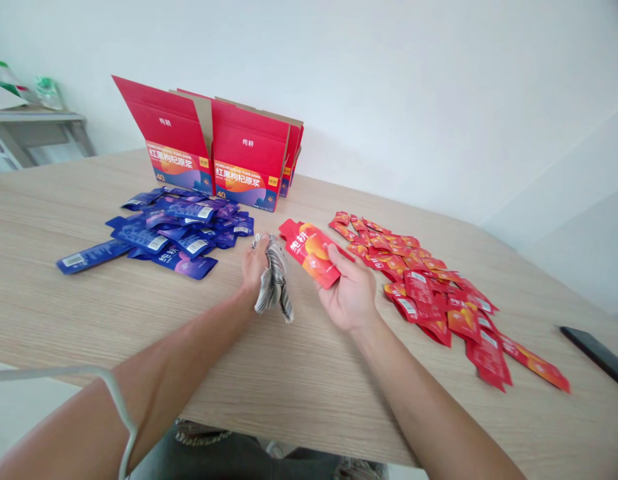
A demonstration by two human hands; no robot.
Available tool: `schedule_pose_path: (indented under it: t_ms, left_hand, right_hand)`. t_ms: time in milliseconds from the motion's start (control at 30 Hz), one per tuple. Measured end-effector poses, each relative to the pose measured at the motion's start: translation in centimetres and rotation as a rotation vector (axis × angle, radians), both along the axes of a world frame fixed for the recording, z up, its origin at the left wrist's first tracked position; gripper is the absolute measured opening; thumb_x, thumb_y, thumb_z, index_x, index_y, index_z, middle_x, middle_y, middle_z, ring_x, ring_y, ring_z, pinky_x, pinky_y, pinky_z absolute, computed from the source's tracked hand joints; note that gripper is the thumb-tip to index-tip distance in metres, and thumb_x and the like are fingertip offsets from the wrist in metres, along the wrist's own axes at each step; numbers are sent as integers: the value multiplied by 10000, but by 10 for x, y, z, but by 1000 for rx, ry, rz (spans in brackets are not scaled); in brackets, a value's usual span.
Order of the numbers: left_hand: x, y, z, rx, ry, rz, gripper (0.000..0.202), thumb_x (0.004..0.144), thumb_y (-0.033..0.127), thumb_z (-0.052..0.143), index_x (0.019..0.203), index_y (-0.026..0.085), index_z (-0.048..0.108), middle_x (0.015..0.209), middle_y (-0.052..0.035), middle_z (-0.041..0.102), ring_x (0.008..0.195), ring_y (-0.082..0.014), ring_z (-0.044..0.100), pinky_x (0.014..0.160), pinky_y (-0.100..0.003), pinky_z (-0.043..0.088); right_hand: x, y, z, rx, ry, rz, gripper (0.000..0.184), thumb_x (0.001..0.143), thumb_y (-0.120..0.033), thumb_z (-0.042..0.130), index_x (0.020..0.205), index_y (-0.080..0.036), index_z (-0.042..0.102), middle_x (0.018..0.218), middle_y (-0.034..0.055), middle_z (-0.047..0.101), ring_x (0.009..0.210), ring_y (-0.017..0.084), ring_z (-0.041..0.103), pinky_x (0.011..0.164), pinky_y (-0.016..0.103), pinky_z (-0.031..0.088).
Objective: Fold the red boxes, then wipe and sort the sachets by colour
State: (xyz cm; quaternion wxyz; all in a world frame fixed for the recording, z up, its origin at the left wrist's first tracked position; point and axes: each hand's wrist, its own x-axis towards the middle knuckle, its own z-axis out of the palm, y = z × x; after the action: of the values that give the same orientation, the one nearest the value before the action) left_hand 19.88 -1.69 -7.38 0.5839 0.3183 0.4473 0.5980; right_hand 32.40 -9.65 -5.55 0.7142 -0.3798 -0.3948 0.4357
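Observation:
My right hand (pixel 349 288) is closed on red pouches (pixel 313 252), the front one printed with orange fruit and white characters; I cannot tell how many are stacked. Just left of it, my left hand (pixel 255 264) grips a crumpled grey-and-white striped cloth (pixel 275 277), which hangs down from the fingers. Both hands are above the middle of the table. Beyond my left hand lies a loose heap of blue pouches (pixel 176 227). To the right of my right hand, many red pouches (pixel 423 283) are spread in a long, overlapping heap.
Red cardboard boxes with raised lids (pixel 246 157) stand at the back of the wooden table (pixel 299 373), near the white wall. A dark phone-like object (pixel 596 353) lies at the right edge. A white cable (pixel 111 383) crosses over my left forearm. A side table (pixel 36 117) stands far left.

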Motion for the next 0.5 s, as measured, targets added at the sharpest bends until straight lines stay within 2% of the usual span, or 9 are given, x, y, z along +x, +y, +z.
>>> schedule_pose_path:
  t_ms: [100,167,267,333,400,500]
  left_hand:
    - [9,-13,-2,79,-1,-6,261,838,441,708,724,225,615,674,6,578,734,-201,583,749,-320,475]
    - [15,-24,-5,181,-29,-57,221,868,427,679,792,220,657,753,-14,640,785,-206,622,821,-328,511]
    - [17,-33,-10,330,-61,-138,171,906,379,635,876,220,692,869,-51,701,859,-212,660,902,-339,533]
    - [14,-30,-13,299,-68,-115,137,904,350,643,878,223,690,891,-65,709,875,-216,667,882,-336,538]
    - [9,-22,-15,200,-89,-43,110,887,332,677,874,223,688,893,-66,708,867,-210,664,832,-319,539]
    - [2,-9,-11,120,-87,44,117,851,325,716,851,215,673,843,-31,676,777,-171,614,727,-276,507]
  right_hand:
    - [0,7,-8,73,-238,-228,534,992,-626,669,1365,-250,740,1548,75,684,1585,291,495,1349,536,356]
    - [-13,5,-16,54,-416,-259,692,1008,-720,590,1492,-230,660,1662,95,574,1646,293,396,1388,545,244]
    - [-39,-5,-23,-3,-614,-111,813,1022,-773,504,1591,-195,561,1714,132,501,1654,315,380,1390,550,235]
    - [-50,-13,-22,1,-681,-20,758,1065,-712,450,1617,-199,533,1709,126,509,1641,312,406,1384,539,265]
    - [-55,-19,-18,-3,-705,25,682,1066,-610,510,1626,-221,533,1703,104,520,1621,305,443,1378,523,294]
    - [-53,-23,-12,-36,-693,63,656,972,-457,688,1590,-260,590,1697,68,523,1592,304,489,1365,514,333]
